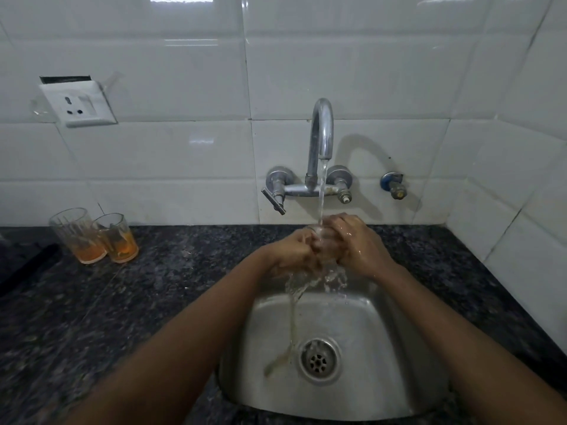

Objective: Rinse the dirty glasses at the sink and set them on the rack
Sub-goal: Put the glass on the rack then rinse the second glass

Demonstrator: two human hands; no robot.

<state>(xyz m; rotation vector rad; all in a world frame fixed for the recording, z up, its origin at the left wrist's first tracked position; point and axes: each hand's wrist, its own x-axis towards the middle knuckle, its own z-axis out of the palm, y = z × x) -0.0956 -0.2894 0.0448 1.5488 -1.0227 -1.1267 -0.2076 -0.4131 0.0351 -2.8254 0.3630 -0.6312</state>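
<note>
— Head view: how much of the rinsing is done?

— One glass (322, 237) is held under the tap (322, 130), above the sink (399, 332). It is gripped from both sides: the left hand (294, 250) is curled around it, the right hand (359, 243) is pressed against its other side. Water is poured into it and yellowish runoff is carried to the drain (319, 360).

— So it is being rinsed, not finished?

— That is the judgement. Nothing is yet set aside.

— What is left?

— Two dirty glasses (95, 237), with orange dregs, are stood on the counter (153, 302), well left of the tap, touching or nearly so. No rack is seen.
</note>
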